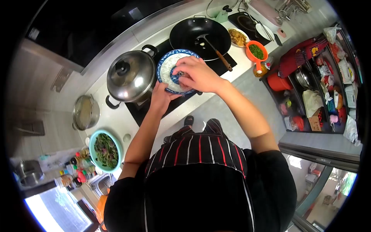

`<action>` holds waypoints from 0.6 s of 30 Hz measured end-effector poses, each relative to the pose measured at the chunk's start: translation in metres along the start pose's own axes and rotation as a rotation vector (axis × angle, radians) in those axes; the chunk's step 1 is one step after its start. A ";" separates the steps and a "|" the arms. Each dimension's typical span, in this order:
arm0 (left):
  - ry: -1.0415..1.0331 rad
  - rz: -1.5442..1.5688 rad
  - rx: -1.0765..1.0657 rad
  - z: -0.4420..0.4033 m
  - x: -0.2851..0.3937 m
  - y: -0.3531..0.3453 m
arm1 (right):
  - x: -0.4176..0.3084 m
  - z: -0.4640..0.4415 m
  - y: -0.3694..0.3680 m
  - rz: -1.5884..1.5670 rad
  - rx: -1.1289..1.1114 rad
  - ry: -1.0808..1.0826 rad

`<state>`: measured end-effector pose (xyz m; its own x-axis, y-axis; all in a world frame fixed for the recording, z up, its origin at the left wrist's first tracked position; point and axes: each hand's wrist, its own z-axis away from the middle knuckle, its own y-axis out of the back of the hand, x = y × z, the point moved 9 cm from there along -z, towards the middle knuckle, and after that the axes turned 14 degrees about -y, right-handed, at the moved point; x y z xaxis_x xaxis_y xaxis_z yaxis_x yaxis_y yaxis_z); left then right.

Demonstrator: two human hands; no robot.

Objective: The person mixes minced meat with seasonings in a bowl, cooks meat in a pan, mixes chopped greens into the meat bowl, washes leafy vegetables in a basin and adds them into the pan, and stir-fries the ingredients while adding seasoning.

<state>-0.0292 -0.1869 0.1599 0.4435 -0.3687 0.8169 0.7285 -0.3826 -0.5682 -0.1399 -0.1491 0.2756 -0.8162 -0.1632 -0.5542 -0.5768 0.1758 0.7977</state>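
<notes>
A blue-and-white patterned bowl (167, 69) is tilted above the cooktop, between a lidded steel pot and a black wok. My left hand (159, 96) grips the bowl's lower left rim. Over the bowl's inside is my right hand (193, 73), its fingers curled around something small and dark that I cannot make out. In the wok (185, 36) rest a spatula (216, 52) with a wooden handle and a few small pale pieces. The steel pot (131, 73) has its lid on.
A glass-lidded pot (85, 112) and a turquoise basin (119, 145) of leafy greens stand on the left. On the right are a plate of food (237, 37), an orange strainer (258, 58) with chopped greens, and a crowded shelf rack (309, 104).
</notes>
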 end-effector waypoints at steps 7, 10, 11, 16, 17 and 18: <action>0.005 -0.047 0.119 -0.018 0.002 0.043 | 0.148 0.029 0.061 -0.360 0.500 -0.511; 0.018 -0.054 0.161 -0.004 0.001 0.053 | 0.242 0.055 0.050 0.245 0.444 -0.917; 0.012 -0.026 0.148 0.001 0.001 0.055 | 0.253 0.054 0.039 0.252 0.349 -0.958; 0.009 0.019 0.175 0.030 -0.004 0.056 | 0.287 0.039 -0.001 0.252 0.003 -0.947; 0.019 0.000 0.218 0.036 -0.008 0.063 | 0.286 0.038 0.003 0.286 0.016 -0.946; 0.014 0.000 0.226 0.040 -0.010 0.066 | 0.285 0.037 0.007 0.319 0.030 -0.946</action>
<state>0.0352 -0.1744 0.1178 0.4375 -0.3811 0.8144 0.8275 -0.1838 -0.5305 -0.3774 -0.1580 0.1145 -0.6157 0.7340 -0.2865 -0.3156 0.1035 0.9432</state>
